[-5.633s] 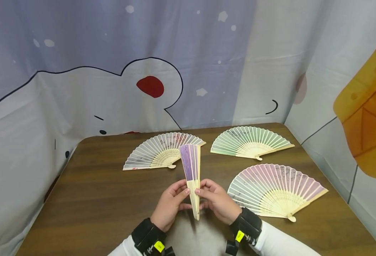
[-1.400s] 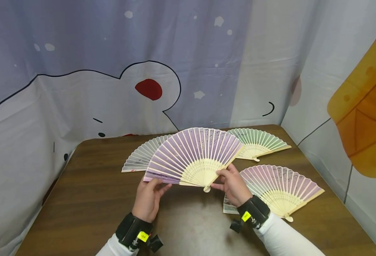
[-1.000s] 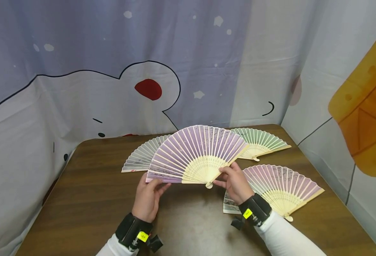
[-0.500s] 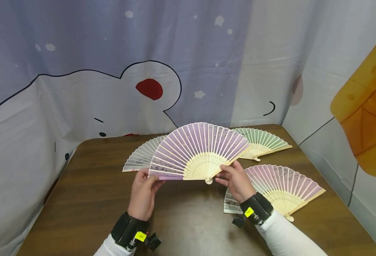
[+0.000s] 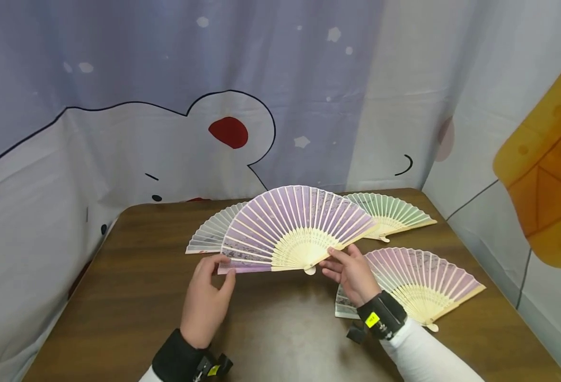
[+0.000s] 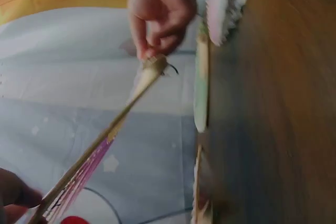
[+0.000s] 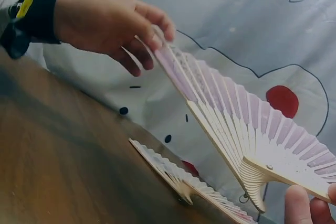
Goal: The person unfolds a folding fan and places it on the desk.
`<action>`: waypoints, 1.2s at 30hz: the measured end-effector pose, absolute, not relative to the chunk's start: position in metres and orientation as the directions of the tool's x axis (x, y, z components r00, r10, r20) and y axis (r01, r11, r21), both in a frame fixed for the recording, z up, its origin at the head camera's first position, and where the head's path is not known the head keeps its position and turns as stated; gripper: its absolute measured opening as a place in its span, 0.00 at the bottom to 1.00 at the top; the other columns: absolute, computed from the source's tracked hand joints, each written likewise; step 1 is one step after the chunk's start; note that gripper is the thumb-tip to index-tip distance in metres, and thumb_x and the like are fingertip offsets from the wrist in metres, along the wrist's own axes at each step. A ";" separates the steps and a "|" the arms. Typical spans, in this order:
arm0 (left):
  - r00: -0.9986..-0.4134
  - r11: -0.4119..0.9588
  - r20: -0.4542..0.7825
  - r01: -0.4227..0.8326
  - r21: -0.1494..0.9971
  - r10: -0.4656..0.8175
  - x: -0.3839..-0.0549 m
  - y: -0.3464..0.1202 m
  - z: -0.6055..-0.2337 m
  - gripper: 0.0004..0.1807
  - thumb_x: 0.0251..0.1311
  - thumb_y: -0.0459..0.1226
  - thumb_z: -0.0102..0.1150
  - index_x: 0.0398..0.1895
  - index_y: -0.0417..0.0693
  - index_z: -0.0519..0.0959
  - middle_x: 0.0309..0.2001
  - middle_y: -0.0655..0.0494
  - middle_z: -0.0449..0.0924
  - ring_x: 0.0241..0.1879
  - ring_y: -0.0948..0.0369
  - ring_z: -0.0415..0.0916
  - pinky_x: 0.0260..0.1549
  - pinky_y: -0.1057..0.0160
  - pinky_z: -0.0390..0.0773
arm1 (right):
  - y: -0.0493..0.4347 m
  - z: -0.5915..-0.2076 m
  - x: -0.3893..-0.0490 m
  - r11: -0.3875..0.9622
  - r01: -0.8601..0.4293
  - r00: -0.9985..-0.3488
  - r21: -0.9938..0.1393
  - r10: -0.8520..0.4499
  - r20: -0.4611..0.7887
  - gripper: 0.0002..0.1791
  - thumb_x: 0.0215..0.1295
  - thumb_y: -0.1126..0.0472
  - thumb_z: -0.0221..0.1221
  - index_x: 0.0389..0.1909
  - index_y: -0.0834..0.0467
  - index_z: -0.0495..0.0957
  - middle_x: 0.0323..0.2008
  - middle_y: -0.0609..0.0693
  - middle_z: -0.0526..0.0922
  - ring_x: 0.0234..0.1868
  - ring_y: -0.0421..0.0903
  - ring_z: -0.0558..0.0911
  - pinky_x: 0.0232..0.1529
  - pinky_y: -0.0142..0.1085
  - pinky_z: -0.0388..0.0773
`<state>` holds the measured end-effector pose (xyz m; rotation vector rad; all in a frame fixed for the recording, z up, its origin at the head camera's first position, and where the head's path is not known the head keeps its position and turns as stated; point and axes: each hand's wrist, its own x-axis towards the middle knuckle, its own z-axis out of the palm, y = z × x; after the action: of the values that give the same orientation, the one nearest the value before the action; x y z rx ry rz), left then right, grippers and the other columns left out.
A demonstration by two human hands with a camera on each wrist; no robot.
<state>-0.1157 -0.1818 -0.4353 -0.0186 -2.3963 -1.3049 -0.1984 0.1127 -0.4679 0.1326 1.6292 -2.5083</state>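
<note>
A spread purple folding fan (image 5: 296, 228) with pale slatted ribs is held up above the table between both hands. My right hand (image 5: 355, 276) pinches its right outer rib close to the pivot, thumb in front and fingers behind. At the fan's left corner is my left hand (image 5: 206, 302), index finger and thumb around the lower tip. In the right wrist view, the left hand (image 7: 113, 27) has fingertips on that corner while its other fingers hang loose. The left wrist view catches the fan (image 6: 100, 142) nearly edge-on.
On the wooden table (image 5: 132, 297) lie three more spread fans: a white one (image 5: 213, 233) partly hidden behind the purple fan, a green one (image 5: 400, 212) at back right, and a pink-and-green one (image 5: 419, 281) beside the right forearm. A printed curtain (image 5: 309, 95) hangs behind.
The purple fan was nearly folded in both hands at first and is now spread wide. Lately the left hand has shifted left and its grip on the corner has loosened; the right hand stays nearly still.
</note>
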 end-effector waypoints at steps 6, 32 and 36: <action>-0.891 0.816 0.440 0.171 0.552 -0.112 -0.098 -0.197 -0.441 0.18 0.53 0.43 0.75 0.45 0.48 0.82 0.43 0.52 0.77 0.45 0.51 0.74 0.50 0.46 0.68 | 0.098 -0.468 -0.185 -0.417 0.243 -0.970 -0.876 -0.101 -0.221 0.08 0.73 0.66 0.53 0.44 0.57 0.62 0.30 0.51 0.82 0.30 0.45 0.86 0.35 0.34 0.84; -0.963 0.953 0.253 -0.012 0.302 -0.093 -0.027 -0.258 -0.472 0.12 0.53 0.49 0.72 0.32 0.58 0.80 0.38 0.51 0.82 0.42 0.44 0.75 0.47 0.36 0.66 | 0.074 -0.487 -0.130 -0.131 0.463 -0.831 -0.877 -0.408 -0.378 0.13 0.76 0.55 0.47 0.45 0.62 0.70 0.37 0.55 0.84 0.40 0.49 0.86 0.43 0.40 0.83; -0.976 0.959 0.207 -0.012 0.282 -0.073 -0.028 -0.265 -0.478 0.13 0.52 0.49 0.73 0.30 0.58 0.77 0.33 0.54 0.80 0.39 0.45 0.74 0.46 0.36 0.66 | 0.074 -0.491 -0.130 -0.079 0.498 -0.792 -0.864 -0.448 -0.415 0.15 0.76 0.54 0.47 0.46 0.63 0.72 0.40 0.56 0.85 0.41 0.48 0.86 0.45 0.40 0.83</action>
<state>-0.0277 -0.2654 -0.4783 0.0630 -2.8944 -0.4148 -0.1302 0.0738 -0.4906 0.0549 1.5689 -1.9276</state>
